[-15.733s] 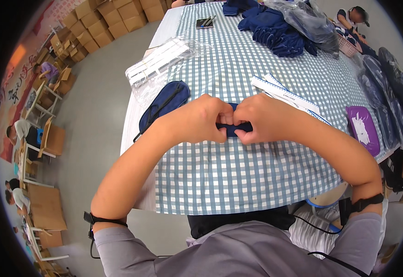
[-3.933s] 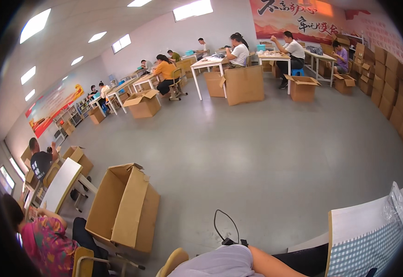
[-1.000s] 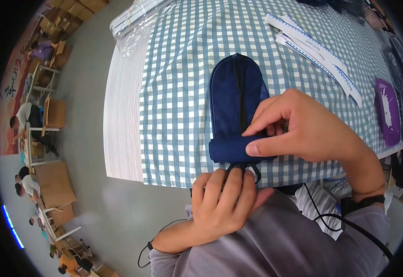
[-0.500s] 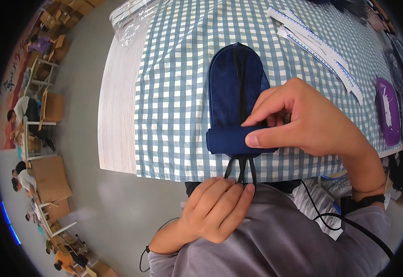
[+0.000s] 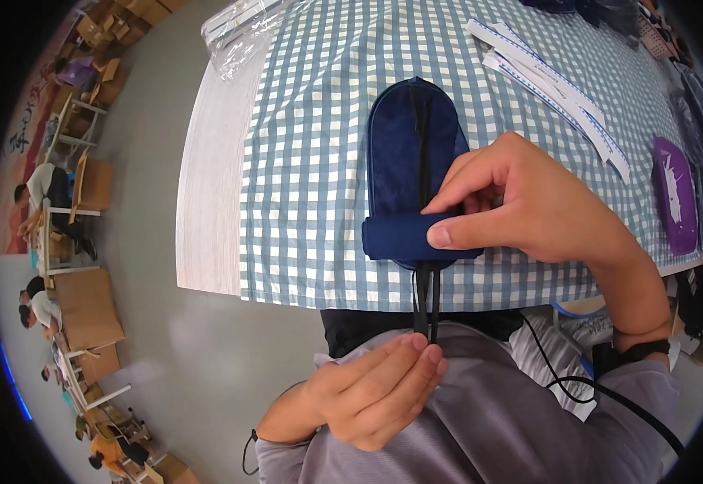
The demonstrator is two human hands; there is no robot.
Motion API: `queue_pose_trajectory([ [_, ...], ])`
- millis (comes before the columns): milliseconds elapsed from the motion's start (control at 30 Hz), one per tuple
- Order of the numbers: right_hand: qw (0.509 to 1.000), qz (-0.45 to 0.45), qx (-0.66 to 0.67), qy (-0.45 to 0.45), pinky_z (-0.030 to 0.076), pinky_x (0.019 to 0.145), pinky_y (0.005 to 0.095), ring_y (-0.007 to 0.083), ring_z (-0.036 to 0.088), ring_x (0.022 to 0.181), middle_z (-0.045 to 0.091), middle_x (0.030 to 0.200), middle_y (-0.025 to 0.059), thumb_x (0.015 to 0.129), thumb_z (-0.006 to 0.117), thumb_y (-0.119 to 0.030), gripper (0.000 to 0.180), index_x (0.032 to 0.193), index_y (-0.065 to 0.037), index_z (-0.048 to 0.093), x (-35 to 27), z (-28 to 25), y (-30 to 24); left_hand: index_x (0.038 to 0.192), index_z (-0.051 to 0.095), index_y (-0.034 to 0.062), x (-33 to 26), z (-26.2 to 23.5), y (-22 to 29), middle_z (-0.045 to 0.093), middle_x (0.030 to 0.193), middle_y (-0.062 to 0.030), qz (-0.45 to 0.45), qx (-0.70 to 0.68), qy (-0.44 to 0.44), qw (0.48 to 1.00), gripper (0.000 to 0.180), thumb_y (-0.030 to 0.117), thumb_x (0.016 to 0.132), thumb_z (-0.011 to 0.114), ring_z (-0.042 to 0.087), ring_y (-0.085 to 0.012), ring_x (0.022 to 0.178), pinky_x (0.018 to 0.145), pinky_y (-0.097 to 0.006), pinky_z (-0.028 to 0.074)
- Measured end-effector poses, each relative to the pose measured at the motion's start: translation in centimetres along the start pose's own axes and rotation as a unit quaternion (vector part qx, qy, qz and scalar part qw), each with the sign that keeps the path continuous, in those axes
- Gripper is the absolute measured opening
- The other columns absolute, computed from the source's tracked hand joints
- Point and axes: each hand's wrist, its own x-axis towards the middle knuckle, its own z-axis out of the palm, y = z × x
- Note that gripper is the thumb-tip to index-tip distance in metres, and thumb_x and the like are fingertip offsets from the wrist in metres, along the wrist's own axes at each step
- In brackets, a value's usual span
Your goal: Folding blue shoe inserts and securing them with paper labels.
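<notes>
While the right hand [image 5: 529, 214] pinches the rolled near end of the navy pouch [image 5: 413, 149], lying lengthwise away from the counter's [image 5: 206, 194] near edge, left hand [image 5: 368, 387] fingers grip its black cord [image 5: 426, 302].

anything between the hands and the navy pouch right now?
Nothing visible. The right hand already presses the rolled end of the navy pouch on the checked tablecloth, and the left hand pinches its dark cord below the table edge.
</notes>
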Motion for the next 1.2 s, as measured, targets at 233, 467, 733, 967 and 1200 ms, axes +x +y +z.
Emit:
queue_pose_trajectory([
  [233, 1.000, 0.003, -0.003, -0.012, 0.036, 0.049, 0.0274, 0.0064, 0.051, 0.052, 0.065, 0.063, 0.0020, 0.087, 0.087, -0.025, 0.032, 0.102, 0.003, 0.084, 0.1, 0.3, -0.2, 0.101, 0.082, 0.0020, 6.5, -5.0, -5.0, 0.081, 0.104, -0.0116, -0.098, -0.097, -0.047, 0.989, 0.025, 0.001, 0.077, 0.085, 0.079, -0.0284, 0.097, 0.081, -0.036, 0.066],
  [467, 1.000, -0.020, 0.001, -0.006, 0.038, 0.050, 0.0289, 0.0074, 0.053, 0.053, 0.066, 0.063, 0.0034, 0.087, 0.088, -0.025, 0.031, 0.102, 0.002, 0.084, -0.5, 0.0, 0.4, 0.100, 0.079, 0.0025, 11.0, -4.7, -9.7, 0.080, 0.098, -0.0092, -0.229, -0.265, -0.224, 0.909, 0.027, -0.010, 0.076, 0.078, 0.078, -0.0265, 0.088, 0.075, -0.035, 0.061],
  [733, 1.000, -0.009, -0.020, -0.022, 0.042, 0.053, 0.0308, 0.0110, 0.056, 0.056, 0.068, 0.065, 0.0075, 0.087, 0.086, -0.026, 0.035, 0.103, 0.005, 0.083, 0.0, 0.0, 0.2, 0.103, 0.077, 0.0001, 5.0, -2.0, -1.5, 0.073, 0.103, -0.0150, -0.337, -0.056, -0.159, 0.926, 0.038, 0.017, 0.075, 0.096, 0.071, -0.0298, 0.088, 0.074, -0.038, 0.058],
  [967, 1.000, -0.026, -0.013, -0.008, 0.040, 0.052, 0.0291, 0.0086, 0.054, 0.055, 0.067, 0.064, 0.0048, 0.088, 0.086, -0.025, 0.033, 0.104, 0.004, 0.084, -0.4, -0.1, 0.6, 0.122, 0.079, 0.0027, 2.8, 0.8, -0.7, 0.071, 0.100, -0.0081, -0.208, 0.080, -0.106, 0.969, 0.048, -0.001, 0.075, 0.080, 0.067, -0.0244, 0.086, 0.073, -0.036, 0.052],
  [1200, 1.000, -0.011, -0.023, -0.013, 0.039, 0.050, 0.0289, 0.0081, 0.053, 0.053, 0.066, 0.064, 0.0043, 0.089, 0.086, -0.024, 0.032, 0.105, 0.004, 0.084, -0.2, 0.0, 0.3, 0.117, 0.079, -0.0021, 0.2, 0.0, -0.2, 0.070, 0.101, -0.0131, -0.143, 0.009, -0.076, 0.987, 0.043, 0.004, 0.074, 0.078, 0.072, -0.0242, 0.082, 0.070, -0.032, 0.061],
])
